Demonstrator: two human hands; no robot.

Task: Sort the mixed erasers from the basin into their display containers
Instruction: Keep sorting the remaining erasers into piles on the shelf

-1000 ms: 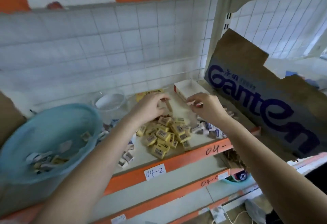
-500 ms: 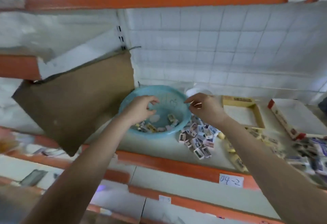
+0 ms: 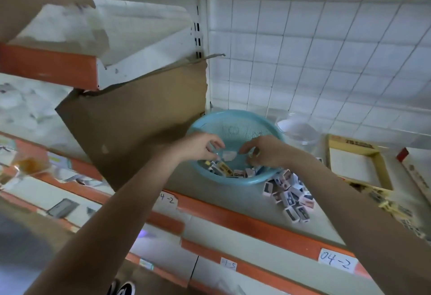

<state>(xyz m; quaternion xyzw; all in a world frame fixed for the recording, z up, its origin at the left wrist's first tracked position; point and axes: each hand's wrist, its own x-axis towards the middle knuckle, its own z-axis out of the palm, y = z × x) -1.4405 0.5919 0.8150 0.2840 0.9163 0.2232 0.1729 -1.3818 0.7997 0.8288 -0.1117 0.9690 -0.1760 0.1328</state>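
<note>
The erasers (image 3: 224, 169) still mixed lie in the basin (image 3: 235, 115) on the shelf (image 3: 221, 199); your left hand (image 3: 200, 147) and right hand (image 3: 263, 152) have come back over it from the sorted pile (image 3: 289, 194), fingers curled, grip unclear, so another pick seems to begin

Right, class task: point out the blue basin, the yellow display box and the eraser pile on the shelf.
Blue basin (image 3: 235, 129): head view, bare inner back wall.
Yellow display box (image 3: 349, 166): head view, bare white floor.
Eraser pile (image 3: 291, 198): head view, middle of the heap.
</note>
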